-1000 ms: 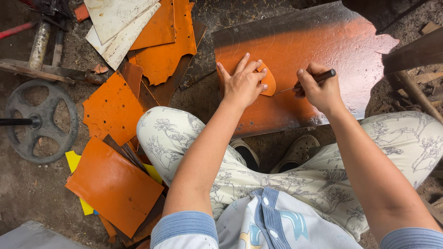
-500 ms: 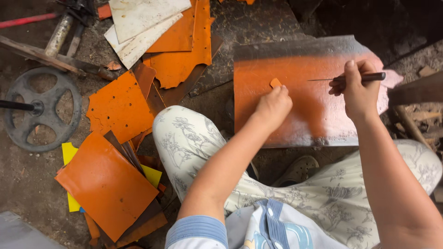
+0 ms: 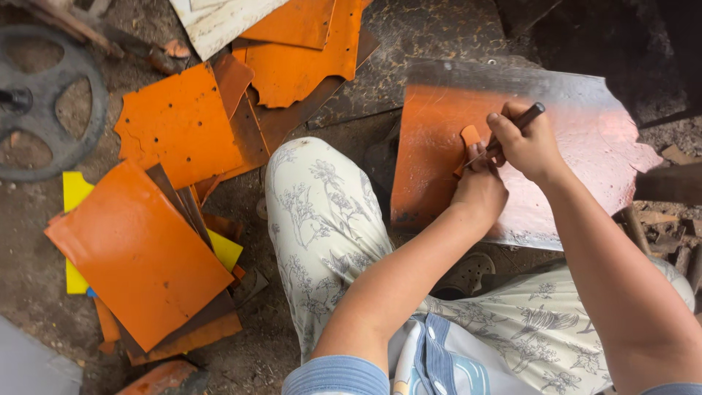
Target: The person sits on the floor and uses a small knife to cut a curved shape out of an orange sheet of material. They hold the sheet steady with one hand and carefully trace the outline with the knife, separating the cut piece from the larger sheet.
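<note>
My left hand (image 3: pixel 479 192) pins the small orange cut-out template (image 3: pixel 470 137) flat at nine o'clock on the big orange metal sheet (image 3: pixel 439 146), my right hand (image 3: pixel 528 143) clenching the dark scriber (image 3: pixel 512 130) beside it, which could skid if the template shifts.

the big sheet (image 3: pixel 585 146) looks like metal, glossy orange paint worn to bare, shiny grey at its edges. the stacked panels (image 3: pixel 139 249) are smooth, matt orange (one pierced with holes). the wheel (image 3: pixel 44 102) is dull, rough iron. the trousers (image 3: pixel 322 219) are soft printed cloth. the floor (image 3: pixel 29 322) is gritty dirt.
</note>
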The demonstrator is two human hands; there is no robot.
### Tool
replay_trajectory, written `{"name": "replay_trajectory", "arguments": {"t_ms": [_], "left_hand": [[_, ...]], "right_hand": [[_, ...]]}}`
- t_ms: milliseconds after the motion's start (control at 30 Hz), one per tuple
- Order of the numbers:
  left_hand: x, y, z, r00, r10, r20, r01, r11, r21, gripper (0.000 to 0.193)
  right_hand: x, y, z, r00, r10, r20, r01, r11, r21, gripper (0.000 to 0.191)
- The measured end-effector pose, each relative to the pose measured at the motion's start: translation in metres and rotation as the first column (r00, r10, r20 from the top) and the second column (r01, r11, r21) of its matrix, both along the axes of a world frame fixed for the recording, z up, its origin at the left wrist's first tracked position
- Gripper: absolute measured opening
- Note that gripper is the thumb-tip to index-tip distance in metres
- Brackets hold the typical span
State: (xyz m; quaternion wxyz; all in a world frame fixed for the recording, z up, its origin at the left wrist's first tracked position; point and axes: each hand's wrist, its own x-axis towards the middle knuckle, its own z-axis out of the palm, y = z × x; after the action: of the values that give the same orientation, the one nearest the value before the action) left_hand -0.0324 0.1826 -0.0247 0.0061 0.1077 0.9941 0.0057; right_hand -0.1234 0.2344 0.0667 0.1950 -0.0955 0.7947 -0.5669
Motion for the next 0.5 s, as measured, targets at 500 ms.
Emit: {"name": "replay_trajectory", "arguments": {"t_ms": [500], "left_hand": [[0.001, -0.002, 0.0, 0.984, -0.085, 0.156, 0.065, 0.99, 0.126, 0.029]], "right_hand": [[-0.001, -0.005, 0.0, 1.0, 0.007, -0.005, -0.007, 0.999, 0.048, 0.029]]}}
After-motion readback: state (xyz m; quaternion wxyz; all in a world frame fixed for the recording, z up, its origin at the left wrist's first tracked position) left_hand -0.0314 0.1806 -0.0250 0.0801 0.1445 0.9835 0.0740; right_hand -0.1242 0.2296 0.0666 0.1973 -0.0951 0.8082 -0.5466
